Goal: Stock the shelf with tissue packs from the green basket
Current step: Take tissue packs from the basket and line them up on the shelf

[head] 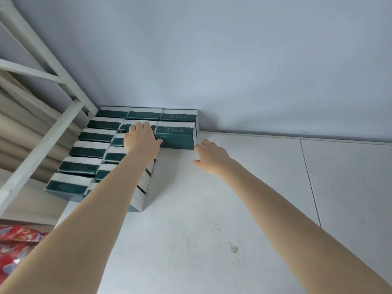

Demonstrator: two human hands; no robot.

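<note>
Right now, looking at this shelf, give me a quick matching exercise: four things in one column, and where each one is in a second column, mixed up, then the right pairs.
Things:
1. left hand
2. right hand
3. red packaging
4. white rack frame

Places:
A. bottom left corner, below the shelf
B. flat on top of the tissue packs
C. over the bare shelf, just right of the packs
D. slanting along the left of the packs

Pairs: 1-B, 2-C, 3-A, 4-D

A pale blue-grey wall (233,60) rose behind. White metal frame bars (42,115) crossed at left, beige fabric folds (19,128) showing behind them. Red printed packaging (14,247) lay at lower left.
</note>
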